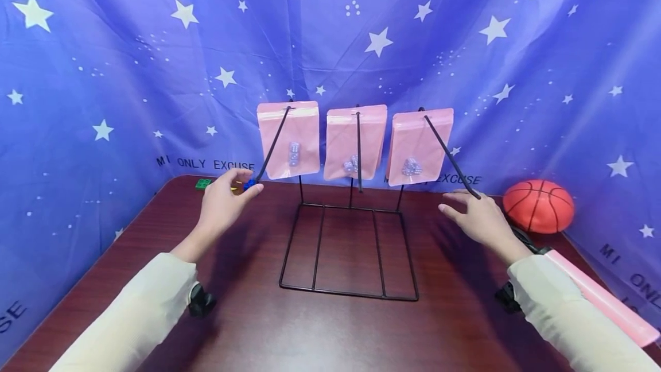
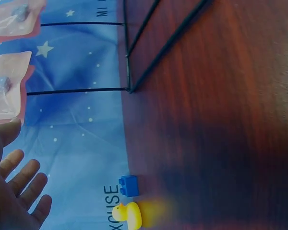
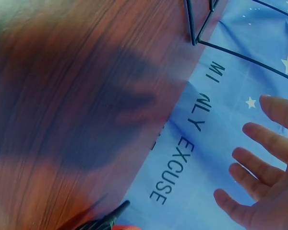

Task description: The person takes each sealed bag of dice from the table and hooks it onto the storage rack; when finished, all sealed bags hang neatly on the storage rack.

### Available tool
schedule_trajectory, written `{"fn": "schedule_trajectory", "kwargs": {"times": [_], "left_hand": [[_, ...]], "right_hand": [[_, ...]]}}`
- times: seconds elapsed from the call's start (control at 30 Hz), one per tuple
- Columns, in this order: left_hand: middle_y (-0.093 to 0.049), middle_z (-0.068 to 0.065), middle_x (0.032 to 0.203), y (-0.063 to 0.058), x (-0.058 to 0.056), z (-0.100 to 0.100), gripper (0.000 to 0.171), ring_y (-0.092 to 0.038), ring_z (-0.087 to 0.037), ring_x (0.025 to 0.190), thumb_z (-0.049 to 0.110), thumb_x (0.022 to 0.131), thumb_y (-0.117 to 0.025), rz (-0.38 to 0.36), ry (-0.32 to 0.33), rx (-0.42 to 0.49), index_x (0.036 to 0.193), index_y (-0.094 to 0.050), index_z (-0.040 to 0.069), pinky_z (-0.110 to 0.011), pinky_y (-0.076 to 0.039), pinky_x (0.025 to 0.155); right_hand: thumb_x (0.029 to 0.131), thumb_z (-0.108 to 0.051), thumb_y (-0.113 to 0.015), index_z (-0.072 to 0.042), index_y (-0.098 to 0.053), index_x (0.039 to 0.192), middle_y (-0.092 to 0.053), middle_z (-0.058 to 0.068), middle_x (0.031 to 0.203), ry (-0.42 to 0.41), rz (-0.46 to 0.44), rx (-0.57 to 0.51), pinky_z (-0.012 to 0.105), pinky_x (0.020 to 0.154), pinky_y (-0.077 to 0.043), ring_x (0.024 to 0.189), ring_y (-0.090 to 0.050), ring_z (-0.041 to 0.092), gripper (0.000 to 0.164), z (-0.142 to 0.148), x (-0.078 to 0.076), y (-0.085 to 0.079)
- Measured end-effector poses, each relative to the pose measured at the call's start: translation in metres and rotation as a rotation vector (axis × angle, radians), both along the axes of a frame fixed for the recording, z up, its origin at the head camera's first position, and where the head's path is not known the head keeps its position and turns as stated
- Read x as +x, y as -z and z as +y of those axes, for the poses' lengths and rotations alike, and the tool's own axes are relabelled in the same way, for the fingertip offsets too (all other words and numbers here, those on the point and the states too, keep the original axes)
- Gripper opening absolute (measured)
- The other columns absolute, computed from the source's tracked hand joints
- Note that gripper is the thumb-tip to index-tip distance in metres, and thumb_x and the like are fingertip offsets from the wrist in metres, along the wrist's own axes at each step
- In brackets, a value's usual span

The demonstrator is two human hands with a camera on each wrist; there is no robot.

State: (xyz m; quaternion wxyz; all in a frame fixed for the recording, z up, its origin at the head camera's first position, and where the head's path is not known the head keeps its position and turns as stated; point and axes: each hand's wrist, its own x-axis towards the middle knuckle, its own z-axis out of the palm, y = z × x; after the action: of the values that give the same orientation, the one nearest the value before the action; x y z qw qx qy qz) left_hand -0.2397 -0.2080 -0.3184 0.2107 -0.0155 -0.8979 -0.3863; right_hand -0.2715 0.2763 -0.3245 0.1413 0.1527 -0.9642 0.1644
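Note:
A black wire rack (image 1: 313, 245) stands on the table, its three prongs pointing toward me. From each prong hangs a pink pouch: a left pouch (image 1: 279, 125), a middle pouch (image 1: 341, 136) and a right pouch (image 1: 408, 139), with pale purple dice showing in their windows. My left hand (image 1: 222, 202) is beside the left prong's tip, fingers spread and holding nothing; in the left wrist view its thumb overlaps the lower edge of a pouch. By the right prong's tip, my right hand (image 1: 480, 220) has its fingers apart and nothing in its grasp.
A blue toy brick (image 2: 129, 186) and a yellow rubber duck (image 2: 133, 215) lie behind my left hand, near a green brick (image 1: 203, 183). At the right are a red basketball (image 1: 539, 205) and a long pink object (image 1: 599, 297) with a black end. A starry blue curtain (image 1: 330, 27) hangs behind.

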Motion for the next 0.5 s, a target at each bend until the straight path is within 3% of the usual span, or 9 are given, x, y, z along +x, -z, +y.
{"fn": "schedule_trajectory", "kwargs": {"times": [0.23, 0.5], "left_hand": [[-0.067, -0.021, 0.127, 0.004, 0.010, -0.002, 0.047, -0.062, -0.039, 0.105, 0.031, 0.097, -0.071, -0.023, 0.011, -0.152, 0.134, -0.062, 0.004, -0.055, -0.046, 0.085], [-0.062, -0.024, 0.135, 0.013, 0.021, -0.001, 0.047, -0.056, -0.046, 0.123, 0.028, 0.098, -0.068, -0.008, 0.025, -0.278, 0.136, -0.061, 0.001, -0.062, -0.043, 0.098]], "right_hand": [[0.099, -0.027, -0.067, 0.001, -0.065, 0.132, -0.052, 0.038, 0.135, 0.018, 0.074, 0.018, 0.073, 0.097, -0.037, 0.123, -0.047, 0.059, 0.043, 0.008, 0.010, -0.001], [0.100, -0.025, -0.062, 0.000, -0.060, 0.136, -0.050, 0.035, 0.141, 0.045, 0.136, 0.018, 0.076, 0.097, -0.033, 0.132, -0.041, 0.056, 0.044, 0.017, 0.026, 0.005]]}}
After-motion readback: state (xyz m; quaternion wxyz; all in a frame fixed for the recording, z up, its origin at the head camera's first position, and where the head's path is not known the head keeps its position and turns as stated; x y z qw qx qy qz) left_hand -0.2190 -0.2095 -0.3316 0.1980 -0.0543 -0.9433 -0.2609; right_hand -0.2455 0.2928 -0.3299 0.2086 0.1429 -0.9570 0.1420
